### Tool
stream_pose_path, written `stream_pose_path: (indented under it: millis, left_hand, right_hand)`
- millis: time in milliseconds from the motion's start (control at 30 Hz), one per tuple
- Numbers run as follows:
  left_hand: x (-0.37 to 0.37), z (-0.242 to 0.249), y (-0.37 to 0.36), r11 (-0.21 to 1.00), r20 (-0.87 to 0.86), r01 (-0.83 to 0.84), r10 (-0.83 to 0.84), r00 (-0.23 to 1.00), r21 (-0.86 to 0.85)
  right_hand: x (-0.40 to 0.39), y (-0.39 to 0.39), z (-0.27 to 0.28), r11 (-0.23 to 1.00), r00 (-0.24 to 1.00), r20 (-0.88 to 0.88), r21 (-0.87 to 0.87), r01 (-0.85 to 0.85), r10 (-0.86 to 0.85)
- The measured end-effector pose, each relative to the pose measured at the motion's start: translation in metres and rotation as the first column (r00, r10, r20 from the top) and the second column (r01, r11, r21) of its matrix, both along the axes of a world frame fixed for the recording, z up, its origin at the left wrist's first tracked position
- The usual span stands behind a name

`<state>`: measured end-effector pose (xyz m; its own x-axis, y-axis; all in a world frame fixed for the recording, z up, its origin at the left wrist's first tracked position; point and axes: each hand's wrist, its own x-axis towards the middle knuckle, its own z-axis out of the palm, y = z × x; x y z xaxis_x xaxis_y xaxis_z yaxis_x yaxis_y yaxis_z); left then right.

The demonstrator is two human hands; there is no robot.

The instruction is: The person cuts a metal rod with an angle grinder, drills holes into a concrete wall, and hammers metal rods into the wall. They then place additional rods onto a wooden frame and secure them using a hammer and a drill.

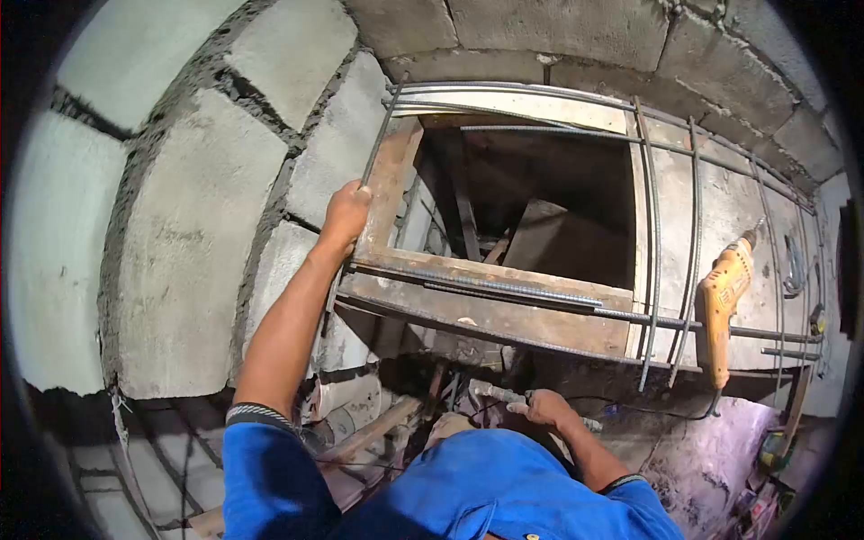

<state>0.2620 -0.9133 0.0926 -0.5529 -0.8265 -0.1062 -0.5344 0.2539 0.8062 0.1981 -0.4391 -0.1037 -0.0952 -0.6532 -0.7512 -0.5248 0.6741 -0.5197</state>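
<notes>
My left hand (pixel 346 216) is closed around a steel rebar (pixel 374 144) that runs along the left edge of a wooden frame (pixel 390 189). The frame surrounds a dark rectangular opening. Low in front of my body, my right hand (pixel 544 409) is wrapped round what looks like a hammer (pixel 493 391), its pale head pointing left and its handle end showing to the right. Other rebars (pixel 513 290) lie lengthwise along the frame's near side, and several crossbars (pixel 650 234) lie over the boards to the right.
A yellow power drill (pixel 725 292) rests on the boards at the right, its cord trailing below. Block walls (pixel 198 216) rise at the left and back. A coil of wire (pixel 794 265) lies at the far right, with a tape measure (pixel 774 447) lower down.
</notes>
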Motion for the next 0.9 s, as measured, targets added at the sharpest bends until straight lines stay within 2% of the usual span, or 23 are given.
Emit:
stream_pose_path:
  millis: [33,67,100,133,233,267,300,367,400,433,533,600,633,700,733,800,867,900]
  left_hand:
    - [0.007,-0.011,-0.005,1.0,-0.02,0.002,-0.002,1.0,-0.002]
    - [0.012,-0.029,-0.014,0.948,0.079,0.045,-0.022,0.997,-0.315]
    - [0.016,-0.037,-0.019,0.8,0.179,0.112,-0.005,0.984,-0.59]
    - [0.019,-0.007,0.014,0.817,0.279,0.066,0.119,0.953,-0.573]
    - [0.068,-0.018,0.005,0.804,0.256,0.106,0.059,0.965,-0.585]
    - [0.078,-0.011,0.012,0.854,0.29,0.119,0.038,0.956,-0.506]
    - [0.086,-0.016,0.02,0.85,0.282,0.122,0.032,0.959,-0.512]
    - [0.097,-0.029,0.033,0.835,0.117,0.027,0.045,0.992,-0.549]
    - [0.102,-0.03,0.038,0.882,0.139,0.04,0.029,0.99,-0.47]
    - [0.11,-0.03,0.044,0.884,0.129,0.041,0.022,0.991,-0.465]
    - [0.119,-0.035,0.065,0.929,-0.048,0.097,-0.122,0.991,-0.358]
    - [0.118,-0.04,0.072,0.941,-0.146,0.156,-0.207,0.967,-0.301]
    - [0.11,-0.041,0.077,0.942,-0.185,0.185,-0.241,0.953,-0.279]
    - [0.087,-0.028,0.1,0.959,-0.119,0.204,-0.23,0.966,-0.198]
    - [0.07,-0.015,0.117,0.971,-0.146,0.224,-0.234,0.961,-0.081]
    - [0.03,0.0,0.146,0.949,-0.226,0.312,-0.313,0.922,-0.042]
    - [-0.018,0.002,0.173,0.895,-0.365,0.445,-0.403,0.839,0.034]
    - [-0.044,0.0,0.188,0.857,-0.433,0.51,-0.433,0.791,0.074]
  right_hand:
    - [0.006,0.006,-0.003,1.0,1.0,-0.02,-0.002,0.002,-0.002]
    - [0.013,0.013,-0.008,0.996,0.997,-0.053,-0.075,0.048,-0.052]
    - [0.017,0.017,-0.01,0.984,0.991,-0.079,-0.149,0.093,-0.105]
    - [0.021,0.019,-0.008,0.989,0.991,-0.093,-0.127,0.082,-0.094]
    - [0.038,0.031,-0.01,0.981,0.989,-0.093,-0.163,0.102,-0.118]
    - [0.047,0.037,-0.013,0.981,0.988,-0.094,-0.163,0.109,-0.126]
    - [0.054,0.04,-0.017,0.982,0.989,-0.097,-0.168,0.091,-0.109]
    - [0.06,0.036,-0.026,0.979,0.988,-0.118,-0.186,0.082,-0.105]
    - [0.065,0.036,-0.031,0.981,0.989,-0.137,-0.193,0.028,-0.055]
    - [0.069,0.039,-0.031,0.981,0.987,-0.158,-0.193,-0.025,-0.006]
    - [0.077,0.037,0.005,0.96,0.978,-0.208,-0.272,-0.073,0.015]
    - [0.075,0.047,0.03,0.941,0.978,-0.204,-0.336,-0.041,-0.03]
    - [0.073,0.048,0.074,0.941,0.982,-0.165,-0.338,0.032,-0.092]
    - [0.07,0.064,0.12,0.911,0.957,-0.208,-0.399,0.108,-0.204]
    - [0.068,0.074,0.14,0.913,0.949,-0.218,-0.386,0.129,-0.226]
    - [0.055,0.102,0.18,0.765,0.874,-0.08,-0.526,0.372,-0.479]
    - [0.034,0.129,0.217,0.519,0.71,-0.096,-0.75,0.409,-0.698]
    - [0.016,0.144,0.236,0.504,0.595,-0.183,-0.748,0.433,-0.782]
